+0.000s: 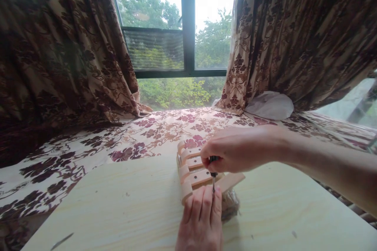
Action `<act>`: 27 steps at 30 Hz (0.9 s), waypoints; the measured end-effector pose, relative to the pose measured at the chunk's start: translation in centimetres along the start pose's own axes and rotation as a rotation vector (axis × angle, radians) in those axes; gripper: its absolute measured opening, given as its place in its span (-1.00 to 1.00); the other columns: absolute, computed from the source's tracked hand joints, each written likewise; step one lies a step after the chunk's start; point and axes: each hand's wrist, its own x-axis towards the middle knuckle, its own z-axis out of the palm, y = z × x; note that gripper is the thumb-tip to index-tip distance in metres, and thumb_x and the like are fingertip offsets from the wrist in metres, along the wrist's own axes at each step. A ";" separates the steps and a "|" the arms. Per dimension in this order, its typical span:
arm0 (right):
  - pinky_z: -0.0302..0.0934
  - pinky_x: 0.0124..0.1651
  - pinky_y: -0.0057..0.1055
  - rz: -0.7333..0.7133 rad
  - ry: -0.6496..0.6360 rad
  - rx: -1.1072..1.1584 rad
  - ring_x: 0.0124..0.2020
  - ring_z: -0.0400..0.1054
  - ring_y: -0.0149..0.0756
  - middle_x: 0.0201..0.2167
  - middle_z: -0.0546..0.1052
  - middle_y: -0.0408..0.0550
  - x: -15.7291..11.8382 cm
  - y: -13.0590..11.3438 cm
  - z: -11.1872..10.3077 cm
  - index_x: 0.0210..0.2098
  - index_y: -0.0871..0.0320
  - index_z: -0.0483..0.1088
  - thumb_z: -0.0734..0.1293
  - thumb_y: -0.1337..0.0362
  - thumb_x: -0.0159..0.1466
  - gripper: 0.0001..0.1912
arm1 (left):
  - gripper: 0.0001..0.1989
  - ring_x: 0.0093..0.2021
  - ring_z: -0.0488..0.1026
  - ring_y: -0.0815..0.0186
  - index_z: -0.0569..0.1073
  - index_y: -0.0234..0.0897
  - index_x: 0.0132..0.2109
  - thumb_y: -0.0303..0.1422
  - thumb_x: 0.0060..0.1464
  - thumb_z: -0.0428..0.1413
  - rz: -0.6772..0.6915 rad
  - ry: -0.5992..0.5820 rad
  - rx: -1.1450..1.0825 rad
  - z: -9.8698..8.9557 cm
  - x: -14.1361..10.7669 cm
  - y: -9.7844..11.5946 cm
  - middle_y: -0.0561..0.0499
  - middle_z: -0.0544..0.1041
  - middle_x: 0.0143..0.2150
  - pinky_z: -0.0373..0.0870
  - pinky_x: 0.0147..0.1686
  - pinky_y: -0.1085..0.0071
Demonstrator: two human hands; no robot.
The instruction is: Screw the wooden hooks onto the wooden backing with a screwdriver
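A small wooden piece made of pale slats with dark screws [196, 177] rests on the light wood board. My right hand [232, 150] is closed around the dark handle of a screwdriver [213, 166], its shaft pointing down at the near end of the slats. My left hand [202, 215] lies flat over that near end, fingers stretched forward and close to the screwdriver tip. One slat [231, 181] sticks out at an angle to the right. Under it sits a crumpled clear plastic bag [231, 204], its contents hard to make out.
The light wood board [118, 204] lies on a flowered cloth [165, 129]. Patterned curtains [88, 55] flank the window [188, 47]. A white plastic bag [270, 105] lies by the right curtain. A thin dark sliver [61, 241] is at front left.
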 end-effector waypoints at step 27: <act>0.00 -0.44 -0.50 0.093 0.575 0.479 -0.50 0.17 -0.45 -0.53 0.36 -0.22 -1.3 -0.2 6.9 -0.39 0.12 0.34 0.23 0.24 0.28 -0.85 | -0.70 -0.10 0.40 0.28 0.45 -0.28 -0.07 -0.44 0.10 -0.08 -0.014 0.113 0.106 0.2 1.0 0.1 -0.01 0.52 -0.16 0.25 -0.08 0.31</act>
